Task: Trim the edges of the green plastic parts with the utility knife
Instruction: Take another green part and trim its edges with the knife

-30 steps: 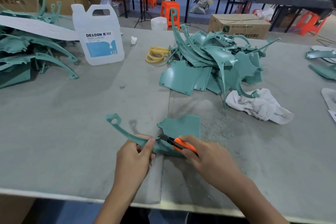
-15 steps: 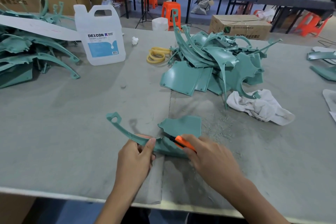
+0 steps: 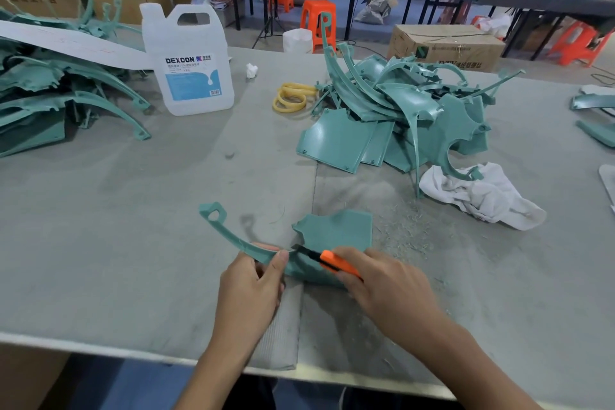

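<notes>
Left hand pinches the green plastic part by its curved arm, at the table's six o'clock. Right hand curls round the utility knife. Best keep the blade shallow, stroking toward three o'clock, away from the left hand.

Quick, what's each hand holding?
Left hand: grips the curved green plastic part.
Right hand: grips the orange utility knife.

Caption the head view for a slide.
Left hand grips a green plastic part; right hand holds an orange utility knife against its edge.
</notes>
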